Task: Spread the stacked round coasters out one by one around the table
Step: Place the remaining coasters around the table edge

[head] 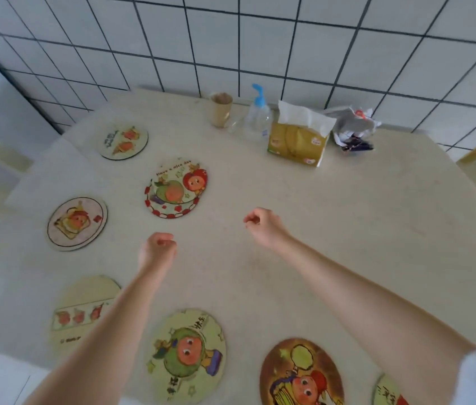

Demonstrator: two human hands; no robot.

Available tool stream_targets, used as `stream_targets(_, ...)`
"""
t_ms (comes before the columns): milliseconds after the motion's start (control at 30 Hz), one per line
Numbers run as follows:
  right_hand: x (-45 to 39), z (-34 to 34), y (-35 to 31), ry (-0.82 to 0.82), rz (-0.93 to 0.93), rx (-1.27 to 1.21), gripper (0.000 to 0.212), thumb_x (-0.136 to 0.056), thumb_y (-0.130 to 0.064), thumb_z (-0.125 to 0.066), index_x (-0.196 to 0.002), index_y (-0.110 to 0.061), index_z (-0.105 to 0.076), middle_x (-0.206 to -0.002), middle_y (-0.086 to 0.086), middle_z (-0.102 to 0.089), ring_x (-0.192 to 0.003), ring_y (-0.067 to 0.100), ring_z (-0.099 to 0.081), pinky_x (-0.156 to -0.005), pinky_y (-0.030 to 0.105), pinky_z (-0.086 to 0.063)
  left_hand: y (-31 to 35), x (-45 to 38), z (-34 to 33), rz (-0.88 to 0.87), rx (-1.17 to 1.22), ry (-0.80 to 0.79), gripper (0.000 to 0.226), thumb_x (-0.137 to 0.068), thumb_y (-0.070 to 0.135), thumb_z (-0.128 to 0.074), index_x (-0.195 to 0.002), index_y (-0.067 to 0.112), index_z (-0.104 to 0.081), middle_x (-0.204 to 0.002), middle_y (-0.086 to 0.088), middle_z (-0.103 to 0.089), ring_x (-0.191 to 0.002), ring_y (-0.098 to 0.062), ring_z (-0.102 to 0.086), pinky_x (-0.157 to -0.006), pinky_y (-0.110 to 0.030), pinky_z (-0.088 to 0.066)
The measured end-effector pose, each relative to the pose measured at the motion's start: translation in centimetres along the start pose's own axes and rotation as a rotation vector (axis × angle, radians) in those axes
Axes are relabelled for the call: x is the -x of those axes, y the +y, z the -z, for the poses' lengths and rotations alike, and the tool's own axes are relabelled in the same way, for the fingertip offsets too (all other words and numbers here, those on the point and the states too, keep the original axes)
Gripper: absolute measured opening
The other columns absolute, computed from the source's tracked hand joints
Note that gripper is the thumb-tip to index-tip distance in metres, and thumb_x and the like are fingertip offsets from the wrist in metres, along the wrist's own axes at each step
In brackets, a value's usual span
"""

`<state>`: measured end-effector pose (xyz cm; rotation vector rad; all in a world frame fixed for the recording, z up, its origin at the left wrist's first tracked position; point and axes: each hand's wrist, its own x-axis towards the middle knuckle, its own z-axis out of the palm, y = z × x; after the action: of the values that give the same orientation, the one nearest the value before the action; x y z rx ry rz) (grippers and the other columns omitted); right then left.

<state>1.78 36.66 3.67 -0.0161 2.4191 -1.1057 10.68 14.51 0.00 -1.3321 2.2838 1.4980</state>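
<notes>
A small stack of round coasters (176, 188) with cartoon fruit prints lies at the table's middle left, its top one shifted slightly off the one beneath. Single coasters lie spread around: one far left at the back (122, 141), one with a toast picture (76, 223), a pale one (80, 311) partly under my left forearm, a green-figure one (187, 355), a brown one (301, 375) and one cut off at the bottom edge (385, 390). My left hand (157, 248) hovers curled below the stack, holding nothing. My right hand (261, 225) is curled to the stack's right, also holding nothing.
Along the tiled wall at the back of the beige table (347, 214) stand a tan cup (221, 109), a clear pump bottle with a blue top (257, 115), a yellow tissue pack (299, 138) and a crumpled bag (352, 128). The table's left edge drops off near the toast coaster.
</notes>
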Motion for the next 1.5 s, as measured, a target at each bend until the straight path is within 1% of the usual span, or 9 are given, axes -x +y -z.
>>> stream_targets(267, -11.2, -4.3, -7.8, -0.009, -0.044, -0.013, 0.023, -0.089, -0.018, -0.049, -0.106, -0.012, -0.065, -0.108, 0.010, -0.068, -0.101, 0.028, -0.062, -0.084, 0.033, -0.050, 4.9, -10.6, 3.3, -0.070, -0.039, 0.064, 0.034, -0.087, 0.008, -0.056, -0.121, 0.011, -0.058, -0.125, -0.008, -0.062, -0.111, -0.024, -0.059, -0.097, -0.039, -0.049)
stream_targets(433, -16.7, -5.9, -10.1, -0.027, -0.107, -0.027, 0.013, -0.087, -0.017, -0.046, -0.077, -0.020, -0.053, -0.086, 0.006, -0.055, -0.080, 0.025, -0.050, -0.056, 0.028, -0.041, 6.4, -14.2, 2.1, 0.014, 0.077, 0.041, 0.042, -0.087, 0.007, -0.054, -0.129, 0.012, -0.051, -0.133, -0.007, -0.056, -0.119, -0.022, -0.054, -0.099, -0.036, -0.044)
stream_targets(533, -18.9, -6.5, -11.0, -0.060, -0.128, -0.044, 0.023, -0.088, -0.014, -0.049, -0.107, -0.011, -0.061, -0.108, 0.011, -0.061, -0.099, 0.028, -0.058, -0.085, 0.038, -0.053, 7.0, -14.8, 0.9, 0.042, 0.159, 0.058, 0.043, -0.087, 0.006, -0.052, -0.129, 0.013, -0.050, -0.135, -0.006, -0.053, -0.121, -0.024, -0.053, -0.099, -0.036, -0.044)
stream_targets(600, -20.0, -7.0, -11.3, -0.055, -0.142, -0.021, 0.033, -0.089, -0.015, -0.050, -0.121, -0.007, -0.055, -0.122, 0.011, -0.057, -0.111, 0.028, -0.056, -0.094, 0.040, -0.051, 7.4, -15.1, 0.4, 0.091, 0.252, 0.079, 0.041, -0.086, 0.004, -0.051, -0.126, 0.013, -0.053, -0.130, -0.003, -0.056, -0.116, -0.025, -0.056, -0.099, -0.043, -0.048)
stream_targets(733, -21.4, -7.6, -11.8, -0.048, -0.189, -0.075, 0.021, -0.087, -0.013, -0.050, -0.107, -0.012, -0.058, -0.107, 0.010, -0.058, -0.095, 0.026, -0.059, -0.076, 0.033, -0.053, 8.1, -15.9, 0.4, 0.205, 0.519, 0.127, 0.025, -0.082, -0.004, -0.050, -0.076, 0.019, -0.059, -0.072, 0.006, -0.064, -0.065, -0.016, -0.050, -0.072, -0.035, -0.050)
stream_targets(1000, -21.1, -8.3, -12.9, -0.210, -0.114, -0.066, 0.011, -0.087, -0.022, -0.057, -0.097, -0.019, -0.057, -0.096, 0.009, -0.066, -0.085, 0.024, -0.066, -0.061, 0.033, -0.058, 7.7, -15.9, 1.3, 0.257, 0.551, 0.066, 0.009, -0.084, 0.015, -0.068, -0.080, 0.019, -0.062, -0.080, 0.001, -0.069, -0.068, -0.013, -0.063, -0.057, -0.024, -0.047)
stream_targets(1267, -20.2, -9.9, -12.3, -0.140, -0.001, 0.212, 0.016, -0.082, -0.005, -0.050, -0.093, -0.014, -0.057, -0.118, 0.015, -0.055, -0.116, 0.032, -0.045, -0.095, 0.040, -0.043, 5.1, -14.0, 1.1, 0.169, 0.327, 0.208, 0.016, -0.079, 0.008, -0.059, -0.092, 0.017, -0.062, -0.097, -0.005, -0.066, -0.082, -0.019, -0.062, -0.055, -0.022, -0.039)
stream_targets(1367, -20.1, -10.4, -12.6, -0.132, -0.004, 0.203, 0.026, -0.083, -0.006, -0.051, -0.108, -0.009, -0.056, -0.114, 0.011, -0.057, -0.113, 0.028, -0.047, -0.089, 0.040, -0.047, 5.4, -13.9, 1.2, 0.171, 0.342, 0.216, 0.017, -0.077, 0.007, -0.059, -0.090, 0.018, -0.061, -0.093, -0.003, -0.065, -0.073, -0.008, -0.057, -0.052, -0.020, -0.037)
stream_targets(1500, -20.1, -10.6, -13.2, -0.096, -0.017, 0.152, 0.017, -0.081, -0.001, -0.052, -0.086, -0.017, -0.053, -0.102, 0.007, -0.055, -0.106, 0.026, -0.052, -0.080, 0.036, -0.052, 5.3, -14.1, 1.8, 0.222, 0.411, 0.210, 0.018, -0.079, 0.006, -0.059, -0.091, 0.017, -0.063, -0.091, -0.004, -0.068, -0.072, -0.017, -0.057, -0.062, -0.023, -0.044)
